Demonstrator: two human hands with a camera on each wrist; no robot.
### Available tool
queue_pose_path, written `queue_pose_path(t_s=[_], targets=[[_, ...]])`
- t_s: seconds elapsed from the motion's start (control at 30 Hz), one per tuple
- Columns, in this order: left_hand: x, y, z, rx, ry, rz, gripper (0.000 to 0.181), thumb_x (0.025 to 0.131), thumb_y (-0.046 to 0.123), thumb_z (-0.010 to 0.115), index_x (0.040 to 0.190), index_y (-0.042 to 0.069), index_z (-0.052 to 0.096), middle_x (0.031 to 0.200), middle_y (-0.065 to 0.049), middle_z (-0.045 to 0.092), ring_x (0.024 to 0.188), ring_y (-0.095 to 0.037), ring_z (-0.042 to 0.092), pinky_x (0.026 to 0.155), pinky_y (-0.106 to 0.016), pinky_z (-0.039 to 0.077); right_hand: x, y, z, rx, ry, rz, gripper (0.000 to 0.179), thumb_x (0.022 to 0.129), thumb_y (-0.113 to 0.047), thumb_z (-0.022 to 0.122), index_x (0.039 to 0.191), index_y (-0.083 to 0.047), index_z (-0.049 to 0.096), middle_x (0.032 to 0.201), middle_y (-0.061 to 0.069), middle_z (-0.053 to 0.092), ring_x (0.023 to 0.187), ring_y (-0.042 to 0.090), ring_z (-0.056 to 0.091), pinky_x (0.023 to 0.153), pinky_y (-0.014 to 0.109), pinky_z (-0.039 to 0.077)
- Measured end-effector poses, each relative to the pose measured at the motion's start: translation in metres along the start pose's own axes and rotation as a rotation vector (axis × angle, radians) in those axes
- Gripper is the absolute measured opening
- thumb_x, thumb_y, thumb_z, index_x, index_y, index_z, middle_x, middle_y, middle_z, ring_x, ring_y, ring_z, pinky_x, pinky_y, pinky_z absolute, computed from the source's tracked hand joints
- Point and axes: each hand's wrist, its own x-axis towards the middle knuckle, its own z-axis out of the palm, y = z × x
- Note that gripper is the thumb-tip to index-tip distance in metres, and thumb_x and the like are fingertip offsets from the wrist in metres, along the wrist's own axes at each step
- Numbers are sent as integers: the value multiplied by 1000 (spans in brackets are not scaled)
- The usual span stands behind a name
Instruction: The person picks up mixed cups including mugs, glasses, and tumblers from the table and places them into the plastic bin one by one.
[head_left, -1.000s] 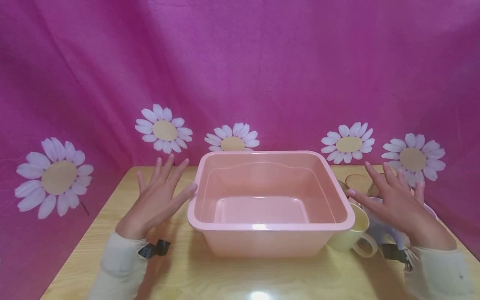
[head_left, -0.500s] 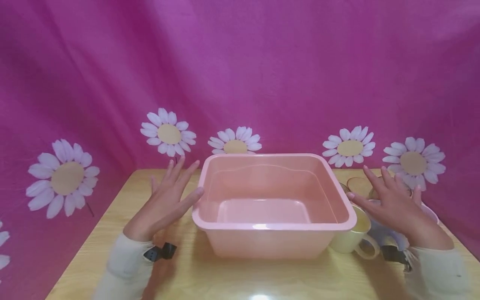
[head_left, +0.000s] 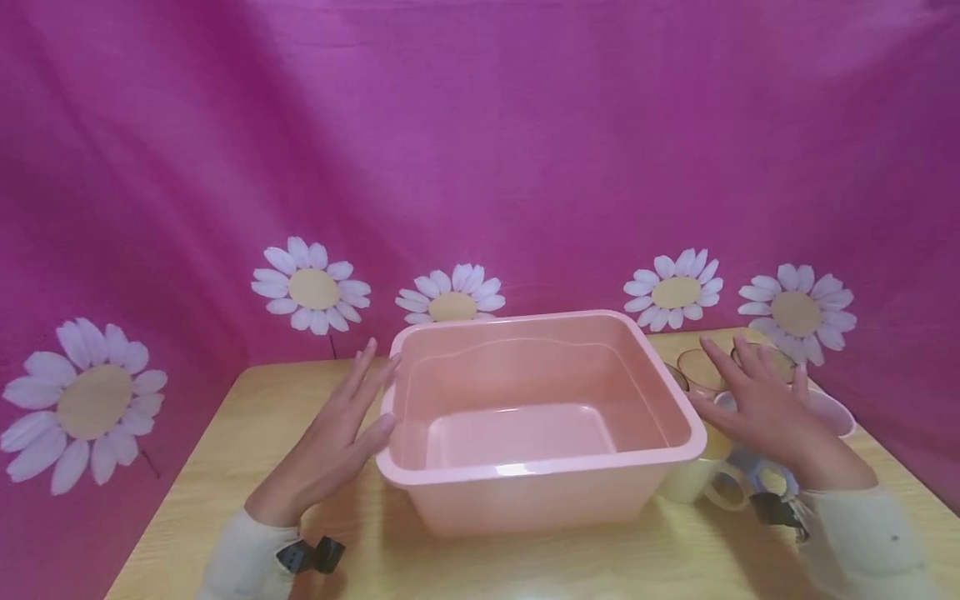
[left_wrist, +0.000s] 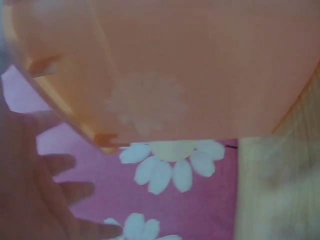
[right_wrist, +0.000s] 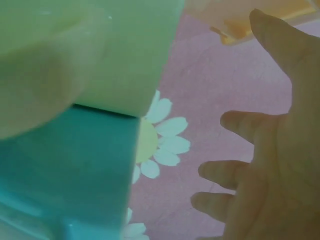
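A pink plastic basin (head_left: pixel 525 468) stands on the wooden table, slightly turned, with nothing inside it. My left hand (head_left: pixel 330 446) is at its left side, fingers straight and spread, the thumb and fingertips right at the rim. On the other side my right hand (head_left: pixel 772 417) hovers over a group of mugs and cups, fingers spread, its thumb close to the basin's right rim. Under that hand are a pale yellow mug (head_left: pixel 686 481) and a blue mug (head_left: pixel 772 477), partly hidden. In the right wrist view the yellow mug (right_wrist: pixel 130 65) and blue mug (right_wrist: pixel 70 165) look large and near.
Behind the right hand stand clear brownish glasses (head_left: pixel 701 367) and a pale lilac cup (head_left: pixel 832 410). A magenta cloth (head_left: pixel 525 167) with white daisies hangs along the table's back and sides. The wooden table (head_left: pixel 225 467) runs out left of the basin.
The basin has turned slightly, its left end nearer to me. My left hand has come down and closer to its rim. The head view has shifted a little.
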Motion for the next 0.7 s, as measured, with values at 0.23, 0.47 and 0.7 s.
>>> queue_pose_path(t_s=[0.23, 0.47, 0.7], targets=[[-1, -5, 4, -191, 43, 76, 61, 94, 27, 46, 152, 26, 28, 162, 7, 1, 146, -33, 9, 93, -77, 28, -3, -7, 7, 97, 74, -19, 83, 92, -48, 56, 155, -14, 16, 153, 35, 13, 140, 53, 9, 98, 80, -5], [5, -13, 17, -374, 25, 91, 56, 95, 23, 41, 151, 23, 32, 162, 6, 2, 147, -32, 3, 95, -72, 32, -14, -12, 4, 181, 140, -31, 81, 92, -43, 60, 155, -15, 18, 153, 31, 18, 135, 55, 22, 101, 77, 12], [7, -16, 28, -379, 39, 124, 55, 95, 19, 40, 149, 22, 35, 162, 1, 3, 145, -37, 7, 94, -74, 33, -32, -14, 0, 212, 224, -17, 81, 89, -38, 67, 153, -15, 24, 147, 27, 35, 128, 52, 36, 92, 71, 32]])
